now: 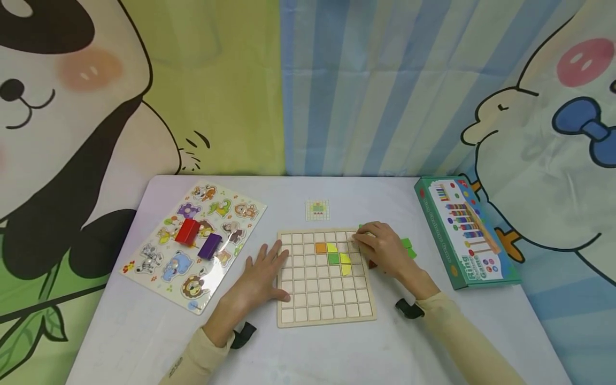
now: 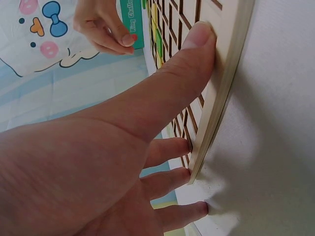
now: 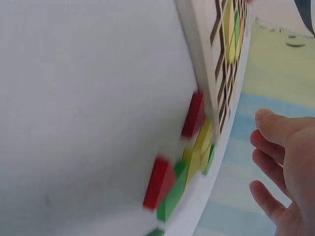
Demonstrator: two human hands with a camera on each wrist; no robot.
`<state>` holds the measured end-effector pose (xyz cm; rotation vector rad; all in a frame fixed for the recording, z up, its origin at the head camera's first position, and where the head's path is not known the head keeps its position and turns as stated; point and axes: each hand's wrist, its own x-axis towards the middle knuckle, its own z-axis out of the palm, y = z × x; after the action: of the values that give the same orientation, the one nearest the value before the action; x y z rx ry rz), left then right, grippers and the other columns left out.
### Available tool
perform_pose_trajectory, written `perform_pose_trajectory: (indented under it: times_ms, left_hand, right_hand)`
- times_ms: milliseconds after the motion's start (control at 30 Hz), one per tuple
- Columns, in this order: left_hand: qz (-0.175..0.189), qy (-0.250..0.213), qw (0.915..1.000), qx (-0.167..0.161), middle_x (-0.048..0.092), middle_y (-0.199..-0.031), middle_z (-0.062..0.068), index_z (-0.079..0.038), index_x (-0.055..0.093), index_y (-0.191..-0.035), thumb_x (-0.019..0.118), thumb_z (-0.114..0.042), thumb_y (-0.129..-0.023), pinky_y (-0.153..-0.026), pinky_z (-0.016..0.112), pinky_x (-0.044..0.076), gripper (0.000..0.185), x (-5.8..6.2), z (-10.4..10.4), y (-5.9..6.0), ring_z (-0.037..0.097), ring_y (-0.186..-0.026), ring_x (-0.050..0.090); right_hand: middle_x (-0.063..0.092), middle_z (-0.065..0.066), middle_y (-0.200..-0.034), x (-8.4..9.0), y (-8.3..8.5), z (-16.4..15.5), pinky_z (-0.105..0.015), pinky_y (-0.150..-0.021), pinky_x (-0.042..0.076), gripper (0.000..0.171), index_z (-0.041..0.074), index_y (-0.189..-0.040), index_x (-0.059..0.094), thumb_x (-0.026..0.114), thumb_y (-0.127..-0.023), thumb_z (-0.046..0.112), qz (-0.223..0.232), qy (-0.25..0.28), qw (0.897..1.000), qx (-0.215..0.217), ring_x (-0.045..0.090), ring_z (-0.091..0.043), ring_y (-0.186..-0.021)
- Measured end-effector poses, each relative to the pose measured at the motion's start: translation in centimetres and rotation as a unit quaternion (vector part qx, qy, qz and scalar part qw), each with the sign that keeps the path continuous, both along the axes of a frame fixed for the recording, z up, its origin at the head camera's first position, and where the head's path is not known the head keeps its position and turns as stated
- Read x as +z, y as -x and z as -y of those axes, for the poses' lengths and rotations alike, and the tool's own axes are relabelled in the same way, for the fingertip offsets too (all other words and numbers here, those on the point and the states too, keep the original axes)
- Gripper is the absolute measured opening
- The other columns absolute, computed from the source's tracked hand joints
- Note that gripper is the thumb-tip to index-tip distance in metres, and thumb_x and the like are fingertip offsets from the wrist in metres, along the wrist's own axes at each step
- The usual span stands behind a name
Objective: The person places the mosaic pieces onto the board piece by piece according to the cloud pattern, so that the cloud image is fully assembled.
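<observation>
A wooden grid board (image 1: 317, 305) lies at the middle of the white table. Orange (image 1: 321, 247), yellow (image 1: 332, 247) and green (image 1: 333, 259) tiles fill a few of its upper cells. My left hand (image 1: 267, 270) lies flat on the board's left edge, thumb (image 2: 197, 44) pressing on the board (image 2: 226, 73). My right hand (image 1: 368, 243) hovers over the board's upper right corner, fingers bent and tips close together (image 2: 106, 29). Whether it holds a tile is hidden. Loose red (image 3: 160, 182) and green (image 3: 174, 194) tiles lie beside the board's edge (image 3: 197, 59), near my right hand's fingers (image 3: 275, 157).
A small pattern card (image 1: 317, 209) lies behind the board. An animal puzzle tray (image 1: 159, 256) sits at the left with a red block (image 1: 186, 231) and a purple block (image 1: 209, 245) on it. A green game box (image 1: 464, 232) lies at the right. Loose green tiles (image 1: 408, 247) lie between box and board.
</observation>
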<state>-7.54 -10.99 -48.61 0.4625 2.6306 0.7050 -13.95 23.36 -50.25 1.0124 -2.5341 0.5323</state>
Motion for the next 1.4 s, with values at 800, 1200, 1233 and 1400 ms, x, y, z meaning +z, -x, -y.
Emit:
perform_pose_trajectory:
  times_ms: [800,1200,1233,1400]
  left_hand:
    - [0.013,-0.005,0.9999,0.004,0.01,-0.171,0.017,-0.005,0.034,-0.157,0.09,-0.031,-0.071,-0.117,0.077,0.009,0.106,-0.2,0.0,-0.2,0.049,-0.155,0.006]
    - [0.012,0.004,0.9999,-0.001,0.009,-0.171,0.015,-0.007,0.033,-0.158,0.09,-0.034,-0.071,-0.116,0.078,0.01,0.108,-0.3,0.1,0.2,0.048,-0.155,0.005]
    - [0.012,0.004,0.9999,-0.001,0.009,-0.171,0.015,-0.007,0.033,-0.159,0.09,-0.034,-0.071,-0.117,0.077,0.01,0.108,-0.3,0.1,0.2,0.048,-0.155,0.005]
    - [0.013,0.004,0.9999,-0.002,0.009,-0.171,0.015,-0.007,0.033,-0.159,0.09,-0.034,-0.072,-0.117,0.077,0.009,0.107,-0.4,0.1,0.1,0.048,-0.155,0.005]
  right_hand:
    - [0.078,-0.01,-0.109,-1.5,2.5,-2.4,-0.05,-0.098,0.055,0.026,0.003,-0.109,0.078,0.081,-0.086,0.014,0.098,0.001,0.992,-0.085,0.068,-0.03,-0.11]
    - [0.078,-0.006,-0.101,-1.0,3.0,-2.2,-0.046,-0.093,0.058,0.017,0.006,-0.101,0.08,0.08,-0.088,0.017,0.102,-0.026,0.99,-0.09,0.069,-0.026,-0.102]
    - [0.078,-0.006,-0.101,-1.1,3.0,-2.3,-0.045,-0.093,0.058,0.017,0.006,-0.101,0.08,0.08,-0.088,0.017,0.102,-0.025,0.991,-0.087,0.068,-0.026,-0.102]
    - [0.077,-0.007,-0.099,-1.5,2.9,-2.5,-0.045,-0.091,0.058,0.015,0.005,-0.098,0.079,0.081,-0.086,0.013,0.082,-0.003,0.994,-0.072,0.066,-0.026,-0.101]
